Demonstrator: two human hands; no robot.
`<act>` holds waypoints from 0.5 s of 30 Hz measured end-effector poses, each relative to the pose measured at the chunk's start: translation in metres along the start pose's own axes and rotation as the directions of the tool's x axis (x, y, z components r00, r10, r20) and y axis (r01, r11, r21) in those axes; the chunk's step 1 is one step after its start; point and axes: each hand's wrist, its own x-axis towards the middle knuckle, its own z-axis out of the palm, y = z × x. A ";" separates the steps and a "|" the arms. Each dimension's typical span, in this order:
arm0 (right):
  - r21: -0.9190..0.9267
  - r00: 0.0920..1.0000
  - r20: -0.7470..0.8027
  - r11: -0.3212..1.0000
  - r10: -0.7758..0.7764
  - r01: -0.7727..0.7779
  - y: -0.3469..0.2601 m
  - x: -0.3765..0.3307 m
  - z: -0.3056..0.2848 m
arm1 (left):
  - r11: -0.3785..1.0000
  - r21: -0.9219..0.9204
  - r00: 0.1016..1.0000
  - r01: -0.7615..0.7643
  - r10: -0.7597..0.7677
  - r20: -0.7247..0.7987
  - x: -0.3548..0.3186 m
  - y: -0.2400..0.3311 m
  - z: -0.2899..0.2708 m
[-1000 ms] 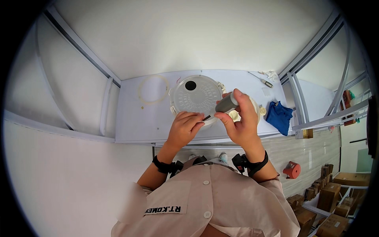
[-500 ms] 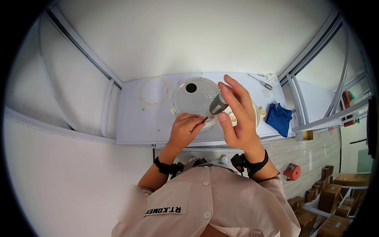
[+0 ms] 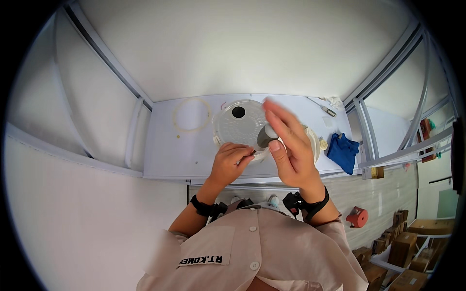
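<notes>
Driver [image 3: 263, 137] sits between the hands, tilted, over the disc's [image 3: 233, 127] near right side, fat grey handle toward the right hand, thin dark shaft toward the left. Left hand [image 3: 228, 164]: fingertips and thumb closed, look to be pinching the shaft. Right hand [image 3: 296, 156]: fingers straight and spread, thumb out, handle just by the thumb; can't tell if it's pressing, fingertips blurred. Driver tip not visible, left fingers in the way.

Handling, judging by looks: light, stiff, not fragile, most weight in the handle. Handle thick, probably grippy; smooth paler end may slip a bit under a palm. Best hold is round the grey barrel, right hand; shaft slim, likely slick, good only for light fingertip steadying. Disc looks stiff, thin, fairly light; take it by the rim, off the black spot [image 3: 238, 112].

Also on the counter [image 3: 174, 160]: ring [image 3: 191, 130] beyond and left of the left hand, thin, may flex; cloth [image 3: 343, 153], soft, right of the right hand; second driver [image 3: 328, 111] beyond it, farther right
</notes>
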 end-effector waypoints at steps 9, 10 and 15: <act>-0.176 0.997 -0.015 0.982 -0.071 0.067 0.007 0.003 -0.002 | 1.000 0.011 0.999 -0.005 0.005 0.034 0.002 0.001 -0.003; -0.120 0.998 -0.017 0.991 -0.058 0.056 0.006 0.005 0.000 | 1.000 0.003 1.000 -0.008 0.008 0.024 0.002 0.000 -0.002; -0.018 0.988 0.147 0.998 0.055 -0.053 0.003 0.005 -0.006 | 1.000 0.007 1.000 0.009 -0.009 0.024 0.000 -0.003 -0.002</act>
